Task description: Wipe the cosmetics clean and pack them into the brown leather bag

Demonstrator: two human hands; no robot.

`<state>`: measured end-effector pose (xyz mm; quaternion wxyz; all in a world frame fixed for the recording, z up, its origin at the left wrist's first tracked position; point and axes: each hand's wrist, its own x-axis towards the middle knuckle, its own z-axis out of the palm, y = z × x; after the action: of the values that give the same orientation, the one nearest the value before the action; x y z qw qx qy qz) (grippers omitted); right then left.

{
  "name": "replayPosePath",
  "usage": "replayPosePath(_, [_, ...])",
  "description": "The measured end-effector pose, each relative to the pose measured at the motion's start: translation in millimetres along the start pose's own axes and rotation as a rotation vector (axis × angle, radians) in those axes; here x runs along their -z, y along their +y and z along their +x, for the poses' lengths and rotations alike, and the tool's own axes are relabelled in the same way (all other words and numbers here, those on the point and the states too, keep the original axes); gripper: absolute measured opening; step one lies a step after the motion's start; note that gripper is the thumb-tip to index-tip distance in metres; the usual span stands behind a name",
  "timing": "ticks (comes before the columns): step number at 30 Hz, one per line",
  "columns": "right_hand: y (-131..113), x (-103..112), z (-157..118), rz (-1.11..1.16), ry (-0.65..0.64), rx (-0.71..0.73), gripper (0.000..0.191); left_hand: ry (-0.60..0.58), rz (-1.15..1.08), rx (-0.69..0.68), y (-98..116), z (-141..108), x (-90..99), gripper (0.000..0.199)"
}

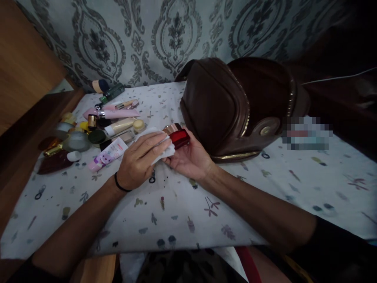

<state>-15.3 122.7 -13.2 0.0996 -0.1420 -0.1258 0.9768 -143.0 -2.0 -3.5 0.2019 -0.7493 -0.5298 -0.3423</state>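
Observation:
My right hand (193, 157) is closed around a small red cosmetic jar (179, 138) with a dark, shiny lid, held above the middle of the table. Pressed against the jar's left side is a white wipe (163, 151), gripped under the fingers of my left hand (143, 157). A black band circles my left wrist. Just left of that hand lies a pink and white tube (108, 154) with purple print. The brown leather backpack (218, 106) stands right behind my right hand, its front facing right.
Several cosmetics crowd the table's left side, among them a pink tube (118, 113), a cream tube (119, 126), a green bottle (112, 93) and a dark red pouch-like item (54, 163). A patterned cloth (191, 220) covers the table. A blurred-out item (308, 133) lies right of the backpack.

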Motion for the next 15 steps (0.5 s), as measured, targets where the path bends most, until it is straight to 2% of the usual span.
replayPosePath(9, [1.4,2.8,1.7,0.004,-0.036,-0.038,0.057,-0.017,0.017,0.026,-4.4,-2.8,-0.9,0.046])
replayPosePath(15, [2.3,1.5,1.6,-0.043,-0.033,-0.080,0.064,-0.002,0.021,0.034,-4.9,-3.8,-1.4,0.045])
